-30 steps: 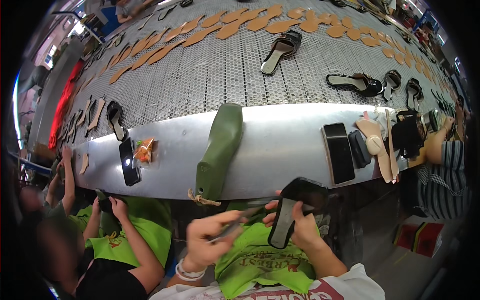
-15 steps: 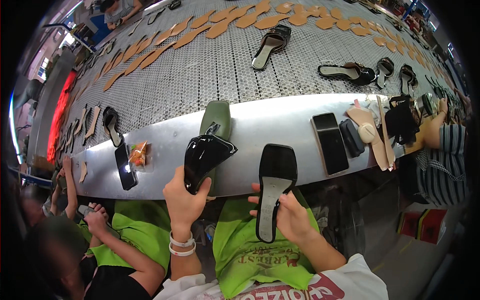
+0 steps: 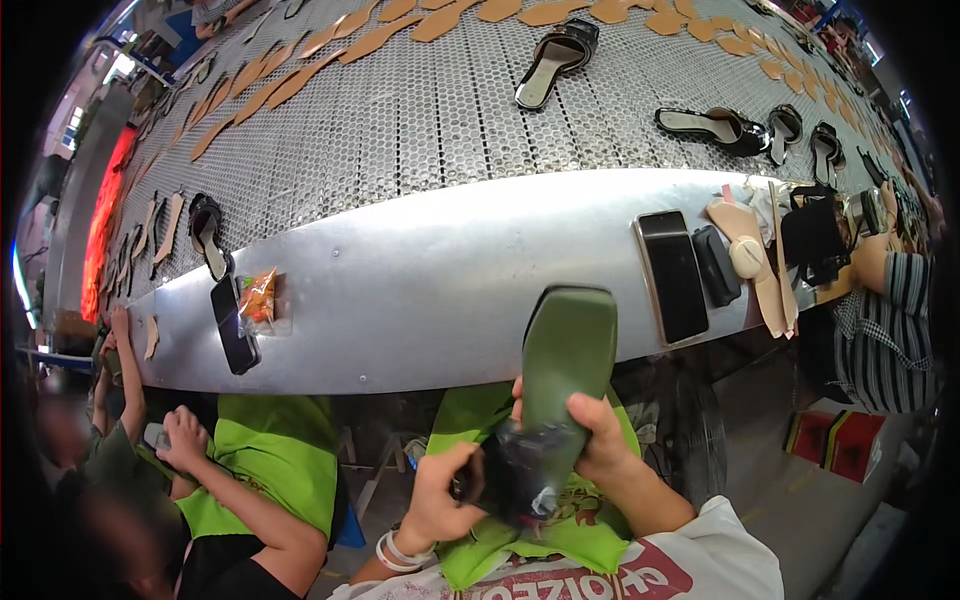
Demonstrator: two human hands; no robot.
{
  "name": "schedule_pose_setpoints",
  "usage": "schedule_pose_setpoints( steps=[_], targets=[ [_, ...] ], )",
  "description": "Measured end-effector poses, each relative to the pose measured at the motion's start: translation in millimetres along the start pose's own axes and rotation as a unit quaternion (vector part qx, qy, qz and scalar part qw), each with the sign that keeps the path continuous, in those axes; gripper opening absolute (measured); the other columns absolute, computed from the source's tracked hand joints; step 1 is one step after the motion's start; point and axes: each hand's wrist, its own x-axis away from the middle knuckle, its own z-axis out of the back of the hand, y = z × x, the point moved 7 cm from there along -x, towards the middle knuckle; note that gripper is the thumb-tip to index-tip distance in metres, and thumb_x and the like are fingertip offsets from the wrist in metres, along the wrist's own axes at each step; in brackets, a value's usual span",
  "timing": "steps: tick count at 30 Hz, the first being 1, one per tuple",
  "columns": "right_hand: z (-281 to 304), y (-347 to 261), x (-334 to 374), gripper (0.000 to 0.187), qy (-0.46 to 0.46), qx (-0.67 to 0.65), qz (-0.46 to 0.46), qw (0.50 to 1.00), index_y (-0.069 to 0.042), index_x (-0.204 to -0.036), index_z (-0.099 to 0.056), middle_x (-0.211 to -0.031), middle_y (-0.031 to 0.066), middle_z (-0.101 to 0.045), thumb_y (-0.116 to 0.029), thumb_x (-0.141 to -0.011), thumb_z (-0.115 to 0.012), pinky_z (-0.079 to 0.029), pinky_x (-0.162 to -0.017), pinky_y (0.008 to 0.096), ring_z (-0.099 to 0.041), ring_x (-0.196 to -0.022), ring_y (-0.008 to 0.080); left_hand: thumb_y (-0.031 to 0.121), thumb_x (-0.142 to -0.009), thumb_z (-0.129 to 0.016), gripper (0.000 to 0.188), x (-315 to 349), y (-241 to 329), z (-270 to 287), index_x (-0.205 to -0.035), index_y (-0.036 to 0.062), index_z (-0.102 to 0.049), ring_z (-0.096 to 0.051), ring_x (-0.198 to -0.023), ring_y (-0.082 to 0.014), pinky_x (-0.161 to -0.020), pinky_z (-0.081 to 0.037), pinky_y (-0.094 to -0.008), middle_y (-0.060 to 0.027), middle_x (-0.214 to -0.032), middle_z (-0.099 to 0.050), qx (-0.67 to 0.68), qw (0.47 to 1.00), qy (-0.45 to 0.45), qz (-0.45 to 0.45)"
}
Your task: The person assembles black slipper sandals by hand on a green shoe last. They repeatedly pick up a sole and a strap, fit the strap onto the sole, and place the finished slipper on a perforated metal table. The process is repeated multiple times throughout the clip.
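Observation:
In front of my lap, my right hand [image 3: 600, 435] is closed around a green shoe last [image 3: 570, 345], its squared toe end pointing away from me. A thin dark edge shows behind that toe end. My left hand [image 3: 440, 500], white bands at its wrist, grips a glossy black shoe upper [image 3: 530, 465] at the near end of the last. The upper is smeared by motion, so how it sits against the last is unclear. The black sole with a grey insole is not plainly visible; the last may cover it.
A metal ledge [image 3: 440, 290] borders a perforated conveyor [image 3: 420, 140] bearing tan insoles [image 3: 340, 60] and black sandals [image 3: 555, 65]. On the ledge lie a phone [image 3: 672, 275], a dark case [image 3: 716, 265], another phone [image 3: 235, 325] and a snack packet [image 3: 260, 298]. Co-workers sit on both sides.
The green last and black upper have moved from over the ledge toward my lap. My right hand now holds the last where the sole showed; my left hand came nearer, lower and to the right.

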Motion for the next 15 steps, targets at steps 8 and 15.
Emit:
schedule_pose_setpoints(
  steps=[8, 15],
  targets=[
    [29, 75, 29, 0.073, 0.003, -0.039, -0.143, 0.989, 0.001, -0.135, -0.042, -0.116, 0.0168, -0.06, -0.04, -0.081, -0.068, -0.055, -0.087, 0.0409, -0.065, -0.101, 0.0275, 0.007, -0.081, -0.075, 0.027, -12, -69, -4, -0.096, 0.0007, -0.053, -0.061, -0.098, -0.0217, -0.087, -0.048, -0.0345, -0.0157, -0.113, -0.062, 0.179, 0.978, 0.106, 0.035],
    [41, 102, 28, 0.079, -0.001, -0.031, -0.181, 0.983, -0.001, -0.136, -0.041, -0.116, 0.0166, -0.06, -0.055, -0.084, -0.065, -0.056, -0.087, 0.0414, -0.065, -0.1, 0.0266, 0.007, -0.082, -0.075, 0.024, -10, -96, -8, -0.093, 0.0019, -0.054, -0.054, -0.078, -0.0094, -0.069, -0.044, -0.0243, -0.0019, -0.09, -0.06, 0.195, 0.959, 0.16, 0.131]
  ],
)
